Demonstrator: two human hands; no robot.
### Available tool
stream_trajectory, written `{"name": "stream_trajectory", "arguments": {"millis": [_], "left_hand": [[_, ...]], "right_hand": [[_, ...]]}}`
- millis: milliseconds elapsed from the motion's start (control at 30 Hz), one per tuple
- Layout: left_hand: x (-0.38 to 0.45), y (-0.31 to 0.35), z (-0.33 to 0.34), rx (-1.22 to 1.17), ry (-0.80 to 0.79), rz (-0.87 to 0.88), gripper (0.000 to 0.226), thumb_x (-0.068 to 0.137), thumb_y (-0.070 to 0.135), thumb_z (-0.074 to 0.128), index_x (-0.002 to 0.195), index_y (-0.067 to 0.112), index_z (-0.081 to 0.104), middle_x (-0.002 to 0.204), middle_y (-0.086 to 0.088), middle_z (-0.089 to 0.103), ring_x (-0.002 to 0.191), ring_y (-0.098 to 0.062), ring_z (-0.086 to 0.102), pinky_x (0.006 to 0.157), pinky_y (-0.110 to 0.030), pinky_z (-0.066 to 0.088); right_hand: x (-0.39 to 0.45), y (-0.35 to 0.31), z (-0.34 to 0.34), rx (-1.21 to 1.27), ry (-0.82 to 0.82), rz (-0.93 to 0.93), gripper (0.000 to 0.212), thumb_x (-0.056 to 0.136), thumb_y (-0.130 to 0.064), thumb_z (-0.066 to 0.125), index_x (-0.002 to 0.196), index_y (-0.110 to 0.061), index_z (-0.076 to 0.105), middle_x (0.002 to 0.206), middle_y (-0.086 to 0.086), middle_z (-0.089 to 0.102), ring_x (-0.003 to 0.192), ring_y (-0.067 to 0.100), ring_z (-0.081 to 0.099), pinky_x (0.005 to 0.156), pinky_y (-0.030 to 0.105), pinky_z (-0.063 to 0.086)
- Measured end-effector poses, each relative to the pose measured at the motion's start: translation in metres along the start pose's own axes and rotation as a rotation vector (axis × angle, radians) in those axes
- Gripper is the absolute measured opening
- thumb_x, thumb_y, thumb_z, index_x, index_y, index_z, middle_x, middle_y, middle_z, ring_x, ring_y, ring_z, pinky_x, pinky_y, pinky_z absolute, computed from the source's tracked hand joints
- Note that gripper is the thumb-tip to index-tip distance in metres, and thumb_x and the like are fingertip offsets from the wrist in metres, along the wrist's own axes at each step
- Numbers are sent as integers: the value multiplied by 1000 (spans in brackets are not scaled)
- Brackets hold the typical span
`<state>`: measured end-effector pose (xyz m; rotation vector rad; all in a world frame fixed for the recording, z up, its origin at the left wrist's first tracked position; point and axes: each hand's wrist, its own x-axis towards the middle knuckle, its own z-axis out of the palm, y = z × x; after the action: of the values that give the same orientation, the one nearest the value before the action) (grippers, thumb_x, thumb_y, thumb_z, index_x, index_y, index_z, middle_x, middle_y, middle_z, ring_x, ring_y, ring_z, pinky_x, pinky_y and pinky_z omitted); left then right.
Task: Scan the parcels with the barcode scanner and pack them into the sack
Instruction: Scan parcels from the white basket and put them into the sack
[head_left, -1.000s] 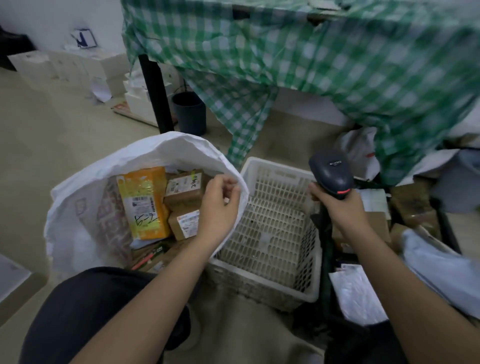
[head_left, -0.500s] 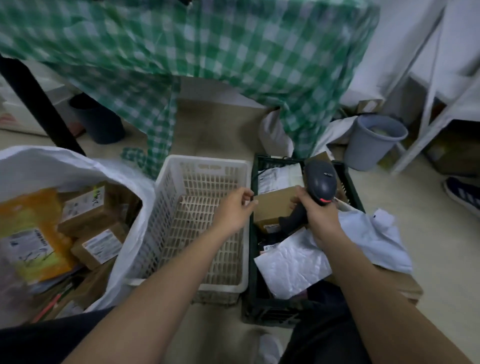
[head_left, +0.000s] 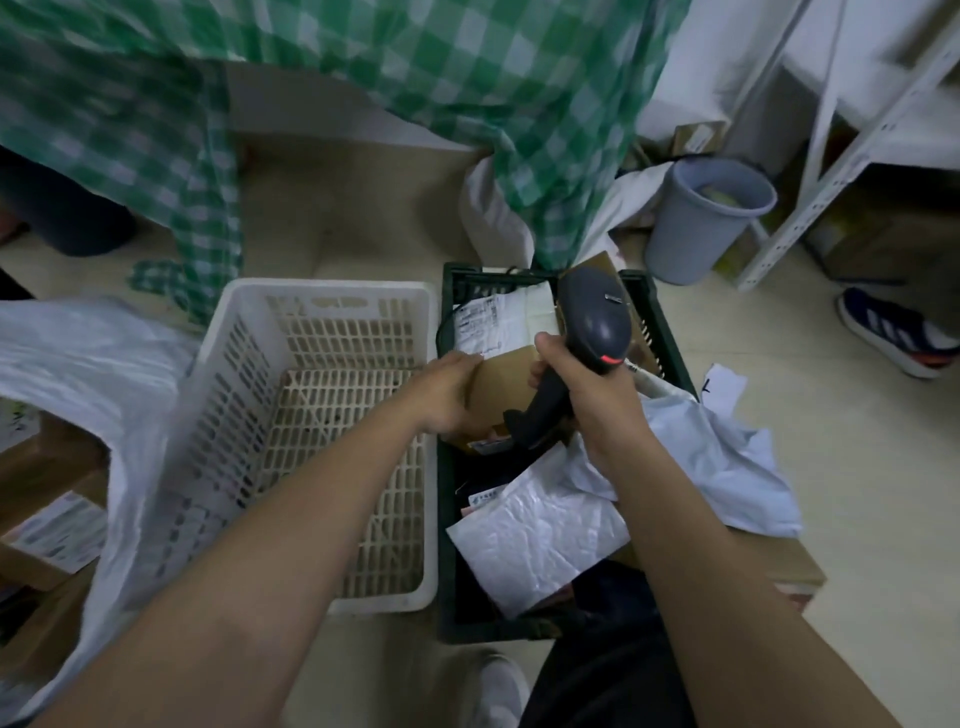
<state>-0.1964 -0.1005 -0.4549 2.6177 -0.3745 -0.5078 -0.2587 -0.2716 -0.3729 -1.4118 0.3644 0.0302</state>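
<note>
Left hand (head_left: 447, 395) now grips one brown parcel (head_left: 506, 384).

My one view is the head camera, wide-angle, pitched steeply down from above; both forearms rise from the bottom edge, close in, with the floor (head_left: 857, 467) filling the right.

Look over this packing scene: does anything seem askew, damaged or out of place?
Nothing is plainly damaged or spilled. The white plastic basket holds no parcels. The dark crate is untidy: a crumpled white mailer bag lies skewed over its near end. The left hand holds a cardboard parcel; the right hand grips the barcode scanner.
</note>
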Motion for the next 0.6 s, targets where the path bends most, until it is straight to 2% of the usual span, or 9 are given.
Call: {"name": "stream_trajectory", "arguments": {"millis": [100, 200, 267, 367, 400, 467, 533, 600], "left_hand": [[-8, 3, -11, -189, 73, -68, 83, 40, 64, 73, 111, 24, 56, 106, 2, 58, 94, -18, 62, 80, -40, 55], [-25, 10, -37, -364, 185, -157, 92, 45, 65, 78, 118, 17, 50, 111, -1, 58, 96, -19, 60, 82, -41, 55], [-44, 8, -57, -459, 236, -221, 86, 60, 59, 81, 126, 16, 47, 113, 2, 54, 97, -17, 57, 78, -32, 53], [-90, -4, -81, -654, 295, -269, 77, 75, 52, 74, 135, 16, 43, 114, 5, 51, 86, -8, 57, 63, -17, 45], [-110, -9, -87, -690, 315, -279, 73, 76, 54, 72, 133, 16, 46, 115, 6, 55, 86, -7, 59, 64, -17, 46], [-149, -21, -96, -740, 339, -298, 67, 76, 59, 68, 124, 16, 53, 115, 4, 64, 90, -9, 64, 76, -22, 53], [-188, -32, -99, -789, 335, -323, 76, 71, 65, 68, 127, 15, 56, 116, 1, 67, 97, -13, 66, 90, -32, 53], [-220, -41, -97, -848, 313, -342, 72, 72, 65, 67, 124, 17, 59, 116, 1, 67, 101, -14, 65, 89, -29, 52]], "right_hand": [[-1, -2, 4, -9, -37, -30, 10, 82, -17, 76, 77, -15, 67, 68, 2, 64, 71, 16, 63, 74, 34, 54], [-4, -4, 8, -4, -64, -80, 11, 82, -18, 76, 89, -16, 67, 73, -1, 65, 75, 15, 63, 76, 34, 53], [-9, -9, 14, 15, -79, -119, 16, 84, -15, 74, 96, -14, 63, 78, -2, 64, 75, 14, 62, 73, 32, 54], [-19, -14, 30, -20, -157, -168, 27, 86, -16, 71, 107, -15, 54, 84, 0, 60, 73, 14, 58, 70, 30, 50], [-23, -15, 36, -48, -194, -168, 26, 86, -18, 71, 106, -18, 54, 83, 0, 60, 74, 14, 58, 71, 31, 51], [-30, -16, 49, -143, -290, -180, 26, 86, -23, 71, 105, -19, 55, 79, -1, 61, 72, 15, 57, 72, 36, 50], [-40, -15, 62, -270, -370, -196, 23, 86, -26, 70, 103, -18, 56, 73, -1, 61, 69, 17, 57, 69, 39, 46], [-49, -13, 73, -333, -406, -230, 17, 88, -23, 69, 101, -19, 59, 74, -3, 63, 70, 15, 59, 69, 35, 47]]}}
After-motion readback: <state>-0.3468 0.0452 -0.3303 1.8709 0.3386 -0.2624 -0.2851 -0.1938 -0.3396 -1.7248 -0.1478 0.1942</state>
